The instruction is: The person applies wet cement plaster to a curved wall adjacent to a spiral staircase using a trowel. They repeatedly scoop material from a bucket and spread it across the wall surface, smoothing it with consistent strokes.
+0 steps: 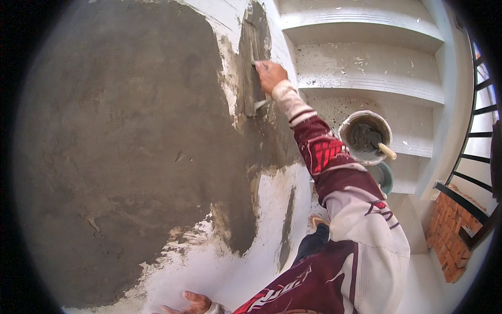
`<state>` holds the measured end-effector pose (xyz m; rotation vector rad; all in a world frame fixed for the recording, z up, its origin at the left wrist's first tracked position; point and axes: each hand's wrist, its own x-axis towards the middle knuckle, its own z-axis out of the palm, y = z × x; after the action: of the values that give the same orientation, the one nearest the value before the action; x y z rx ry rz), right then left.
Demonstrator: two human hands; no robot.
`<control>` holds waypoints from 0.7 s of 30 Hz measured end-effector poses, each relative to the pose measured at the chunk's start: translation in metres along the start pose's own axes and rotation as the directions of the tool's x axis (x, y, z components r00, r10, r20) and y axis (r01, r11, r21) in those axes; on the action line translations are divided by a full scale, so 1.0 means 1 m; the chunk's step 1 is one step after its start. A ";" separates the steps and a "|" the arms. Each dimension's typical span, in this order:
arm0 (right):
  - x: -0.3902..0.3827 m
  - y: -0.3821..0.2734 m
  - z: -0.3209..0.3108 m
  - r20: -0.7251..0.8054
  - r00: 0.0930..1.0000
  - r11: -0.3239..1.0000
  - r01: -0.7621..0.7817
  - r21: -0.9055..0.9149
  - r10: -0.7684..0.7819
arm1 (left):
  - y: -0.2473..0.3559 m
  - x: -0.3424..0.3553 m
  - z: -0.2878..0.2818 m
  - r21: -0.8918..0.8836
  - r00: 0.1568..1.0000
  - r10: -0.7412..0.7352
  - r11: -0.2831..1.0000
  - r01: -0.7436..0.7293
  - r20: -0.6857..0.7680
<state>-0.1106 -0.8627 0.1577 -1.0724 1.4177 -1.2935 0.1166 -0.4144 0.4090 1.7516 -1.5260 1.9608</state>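
My right hand (270, 76) grips the handle of a plastering trowel (249, 86), its long flat blade lying against the wall. Under and around the blade is a strip of wet grey plaster. To the left, a broad coat of grey plaster (130, 136) covers most of the white wall (277, 201), with ragged edges. My left hand (191, 303) shows only in part at the lower edge, near the bare white wall. Its fingers are apart and nothing shows in them; I cannot tell whether it touches the wall.
White stairs (366, 63) spotted with debris rise at the right. A bucket of grey plaster (361, 133), with a wooden-handled tool (387, 151) in it, stands on a step beside a green bucket (386, 177). Farther right are a black railing (480, 134) and stacked orange bricks (449, 230).
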 end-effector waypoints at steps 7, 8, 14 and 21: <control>-0.244 0.053 0.046 0.176 0.973 0.989 0.138 0.061 -0.146 | -0.014 -0.011 -0.005 0.073 0.998 -0.009 0.997 0.004 0.062; -0.253 0.056 0.048 0.183 0.975 0.991 0.124 0.040 -0.130 | -0.017 -0.012 -0.004 0.061 0.999 0.004 0.998 -0.007 0.046; -0.090 0.042 0.037 -0.026 0.999 0.992 0.030 -0.121 -0.033 | -0.020 -0.004 0.002 0.049 0.997 0.075 0.996 -0.076 0.016; 0.169 0.005 0.006 -0.094 0.996 0.960 -0.027 -0.278 0.001 | -0.007 -0.008 0.008 0.093 0.998 0.039 0.995 -0.043 0.051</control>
<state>-0.1400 -1.0282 0.1413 -1.1969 1.7130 -1.1679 0.1290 -0.4123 0.4053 1.8322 -1.5203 2.0559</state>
